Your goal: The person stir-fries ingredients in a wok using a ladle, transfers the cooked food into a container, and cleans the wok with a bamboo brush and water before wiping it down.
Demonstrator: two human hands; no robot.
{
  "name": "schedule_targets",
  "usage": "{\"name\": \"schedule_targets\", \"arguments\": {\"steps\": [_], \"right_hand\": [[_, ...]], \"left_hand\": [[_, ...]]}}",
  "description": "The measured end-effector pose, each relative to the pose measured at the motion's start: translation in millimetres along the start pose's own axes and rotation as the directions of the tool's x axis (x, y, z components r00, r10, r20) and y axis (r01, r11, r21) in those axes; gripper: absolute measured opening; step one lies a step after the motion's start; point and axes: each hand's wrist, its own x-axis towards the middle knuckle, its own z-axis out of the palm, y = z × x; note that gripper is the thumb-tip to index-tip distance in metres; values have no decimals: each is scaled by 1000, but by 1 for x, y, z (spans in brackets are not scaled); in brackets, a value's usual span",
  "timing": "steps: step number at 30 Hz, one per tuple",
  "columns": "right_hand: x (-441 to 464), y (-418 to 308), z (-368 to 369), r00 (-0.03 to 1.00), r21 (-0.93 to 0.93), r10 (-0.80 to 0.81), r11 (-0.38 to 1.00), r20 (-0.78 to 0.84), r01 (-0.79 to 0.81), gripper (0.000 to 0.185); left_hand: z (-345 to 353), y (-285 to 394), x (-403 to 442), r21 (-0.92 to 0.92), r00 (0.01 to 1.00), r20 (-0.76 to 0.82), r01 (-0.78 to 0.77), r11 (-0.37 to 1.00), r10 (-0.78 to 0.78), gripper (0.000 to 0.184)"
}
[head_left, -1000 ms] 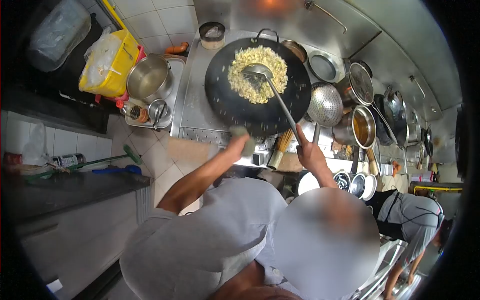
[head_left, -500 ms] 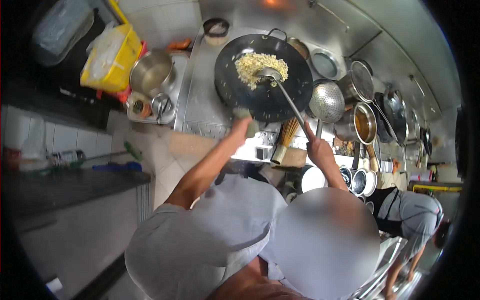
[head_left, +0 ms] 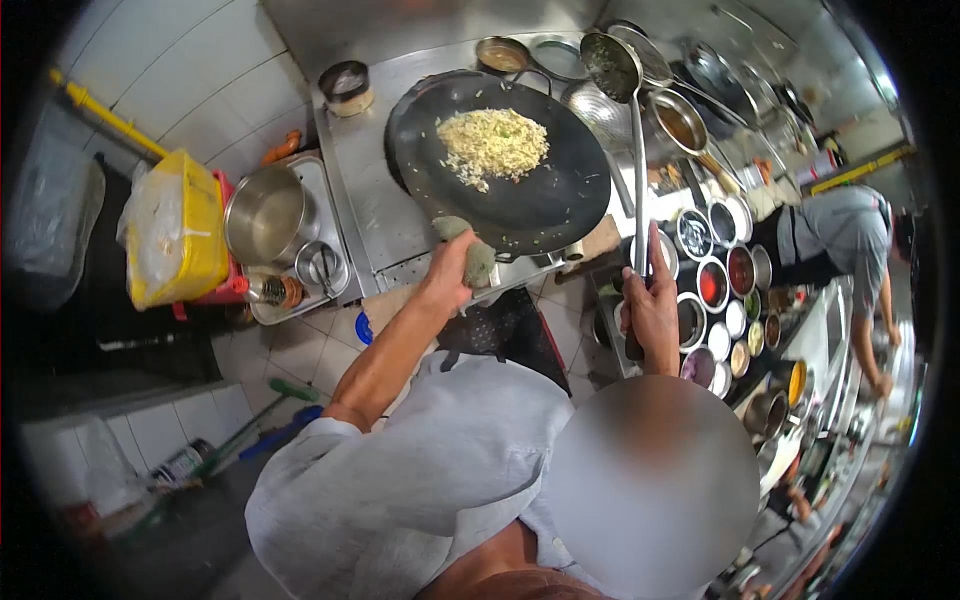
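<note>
A large black wok [head_left: 560, 200] sits over the steel stove, tilted, with yellowish fried rice [head_left: 497, 143] gathered in its upper left part. My left hand [head_left: 452, 272] grips a greenish cloth [head_left: 478, 262] at the wok's near rim. In my right hand [head_left: 654, 305] is the long handle of a ladle [head_left: 611, 68], fingers wrapped round it. The ladle's bowl is raised, to the right of the wok and out of the rice, near the strainers and pots at the back.
Left of the stove [head_left: 350, 180], a tray holds a steel pot [head_left: 268, 215] beside a yellow container [head_left: 185, 235]. Several ingredient bowls [head_left: 712, 283] stand to the right. A co-worker [head_left: 840, 235] bends over a counter farther right.
The ladle has come out of the rice and swung up to the right. The wok now tilts more, with the rice shifted left, and the whole view has turned.
</note>
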Motion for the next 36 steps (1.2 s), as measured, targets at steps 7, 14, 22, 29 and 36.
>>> {"name": "schedule_targets", "arguments": {"steps": [7, 14, 22, 29, 36], "right_hand": [[-84, 17, 20, 918, 226, 325, 899, 229, -375, 76], [-184, 110, 31, 777, 801, 195, -172, 598, -573, 58], [-366, 152, -21, 911, 946, 267, -171, 313, -275, 65], [-515, 155, -62, 902, 996, 431, -79, -7, 45, 65], [-607, 146, -73, 803, 962, 565, -55, -192, 269, 69]], "left_hand": [[-39, -64, -63, 324, 959, 60, -280, 904, 276, 20], [-45, -88, -94, 323, 987, 102, 85, 943, -124, 10], [-26, -176, -187, 469, 952, 172, 146, 871, -252, 14], [4, -267, -248, 565, 822, 207, 342, 750, -531, 11], [22, -322, -269, 648, 804, 48, 427, 631, -593, 11]]}}
